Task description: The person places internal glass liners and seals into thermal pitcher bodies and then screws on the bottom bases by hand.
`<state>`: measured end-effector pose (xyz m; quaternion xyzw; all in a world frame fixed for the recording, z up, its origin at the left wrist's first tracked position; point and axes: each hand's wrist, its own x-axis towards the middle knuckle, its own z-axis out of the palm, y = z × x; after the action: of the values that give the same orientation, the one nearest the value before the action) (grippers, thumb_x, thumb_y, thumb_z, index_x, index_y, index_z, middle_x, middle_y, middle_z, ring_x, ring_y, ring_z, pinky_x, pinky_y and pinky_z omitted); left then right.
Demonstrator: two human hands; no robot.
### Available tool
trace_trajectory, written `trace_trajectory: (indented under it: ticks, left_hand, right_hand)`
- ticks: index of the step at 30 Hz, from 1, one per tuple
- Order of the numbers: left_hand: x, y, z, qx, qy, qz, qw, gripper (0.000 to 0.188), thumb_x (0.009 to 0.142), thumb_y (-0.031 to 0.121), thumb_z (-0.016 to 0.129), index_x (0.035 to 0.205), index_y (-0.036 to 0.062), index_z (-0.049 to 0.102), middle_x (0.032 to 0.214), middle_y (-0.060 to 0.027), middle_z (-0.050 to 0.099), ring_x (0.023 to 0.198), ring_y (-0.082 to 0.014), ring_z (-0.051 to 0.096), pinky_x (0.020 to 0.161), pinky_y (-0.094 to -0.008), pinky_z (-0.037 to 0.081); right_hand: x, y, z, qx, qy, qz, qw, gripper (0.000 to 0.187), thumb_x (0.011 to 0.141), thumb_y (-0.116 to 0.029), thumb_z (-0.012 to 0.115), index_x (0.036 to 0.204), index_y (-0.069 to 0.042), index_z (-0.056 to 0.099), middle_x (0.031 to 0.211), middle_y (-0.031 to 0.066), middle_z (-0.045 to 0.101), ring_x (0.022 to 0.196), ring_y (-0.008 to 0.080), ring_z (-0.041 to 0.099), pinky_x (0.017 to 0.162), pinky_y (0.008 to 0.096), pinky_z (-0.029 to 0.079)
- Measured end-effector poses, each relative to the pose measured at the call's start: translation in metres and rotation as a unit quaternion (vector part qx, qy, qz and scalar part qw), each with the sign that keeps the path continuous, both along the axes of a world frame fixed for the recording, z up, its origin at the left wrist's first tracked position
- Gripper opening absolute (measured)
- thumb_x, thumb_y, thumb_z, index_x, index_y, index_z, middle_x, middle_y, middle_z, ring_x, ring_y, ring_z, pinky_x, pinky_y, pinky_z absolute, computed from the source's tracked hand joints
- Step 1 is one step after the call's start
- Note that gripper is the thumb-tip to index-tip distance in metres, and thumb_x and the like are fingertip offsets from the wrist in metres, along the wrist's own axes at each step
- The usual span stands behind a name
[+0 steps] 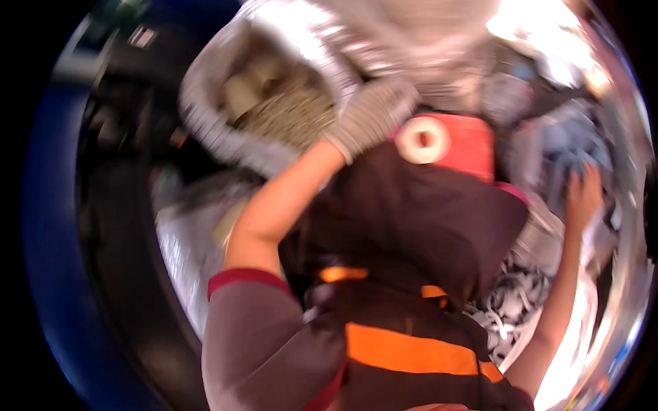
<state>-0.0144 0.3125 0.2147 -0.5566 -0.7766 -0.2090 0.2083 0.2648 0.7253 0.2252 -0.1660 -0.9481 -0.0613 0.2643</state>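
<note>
My left hand wears a pale knitted glove and is beside the right rim of an open white sack. Blur smears its fingers, so their grip cannot be made out. Tan, stick-like pieces and some larger beige chunks fill part of the sack. Far to the right, my bare right hand reaches into an open bag of pale blue-grey pieces, fingers stretched out and a little apart. Between the hands is a red block-like object with a white ring on top.
A large clear plastic-wrapped bundle stands at the far side. Below my right hand, a sack holds grey and white curled scraps. Clear plastic sheeting lies left of my body. My dark apron covers the near middle.
</note>
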Motion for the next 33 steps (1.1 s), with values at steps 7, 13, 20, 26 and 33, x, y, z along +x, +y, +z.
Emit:
trace_trajectory:
  ticks: [7, 13, 20, 26, 33]
  left_hand:
    - [0.008, -0.410, -0.069, -0.046, -0.372, 0.605, 0.703, 0.054, 0.079, 0.044, 0.068, 0.115, 0.0055, 0.059, 0.118, -0.0238, 0.061, 0.106, -0.0394, 0.059, 0.090, -0.0414, 0.046]
    - [0.124, -0.404, -0.176, -0.335, -0.370, 0.704, 0.506, 0.084, 0.071, 0.049, 0.075, 0.140, 0.0163, 0.039, 0.138, -0.0146, 0.049, 0.122, -0.0356, 0.052, 0.099, -0.0492, 0.044]
    - [0.073, -0.366, -0.153, -0.481, -0.334, 0.505, 0.634, 0.059, 0.083, 0.025, 0.062, 0.139, 0.0196, 0.043, 0.144, -0.0088, 0.044, 0.127, -0.0301, 0.050, 0.099, -0.0446, 0.047]
    - [0.071, -0.393, -0.162, -0.370, -0.457, 0.462, 0.664, 0.037, 0.084, 0.031, 0.060, 0.118, 0.0169, 0.064, 0.121, -0.0153, 0.063, 0.111, -0.0341, 0.060, 0.094, -0.0421, 0.048]
    - [0.073, -0.326, 0.051, -0.302, -0.304, 0.393, 0.814, 0.028, 0.085, 0.036, 0.063, 0.098, 0.0128, 0.070, 0.093, -0.0139, 0.068, 0.087, -0.0320, 0.065, 0.077, -0.0401, 0.050]
  right_hand:
    - [-0.001, -0.099, -0.018, -0.214, 0.063, 0.080, 0.971, 0.027, 0.097, -0.013, 0.054, 0.118, 0.002, 0.060, 0.127, 0.0165, 0.058, 0.118, 0.0310, 0.055, 0.101, 0.0382, 0.041]
    - [-0.059, -0.134, -0.010, -0.221, -0.023, 0.174, 0.959, 0.026, 0.096, -0.011, 0.054, 0.118, 0.000, 0.061, 0.132, 0.0141, 0.056, 0.124, 0.0267, 0.051, 0.105, 0.0365, 0.037]
    - [-0.057, -0.187, 0.001, -0.239, -0.067, 0.193, 0.949, 0.022, 0.094, -0.008, 0.055, 0.114, -0.001, 0.062, 0.129, 0.0137, 0.057, 0.124, 0.0277, 0.051, 0.105, 0.0365, 0.037]
    - [-0.027, -0.173, -0.018, -0.303, -0.060, 0.155, 0.939, 0.022, 0.094, -0.008, 0.055, 0.114, -0.001, 0.062, 0.130, 0.0127, 0.057, 0.123, 0.0261, 0.052, 0.102, 0.0345, 0.039]
    - [-0.062, -0.222, -0.025, -0.392, -0.025, 0.220, 0.893, 0.019, 0.092, -0.006, 0.057, 0.109, -0.002, 0.064, 0.128, 0.0111, 0.057, 0.116, 0.0217, 0.055, 0.091, 0.0306, 0.046]
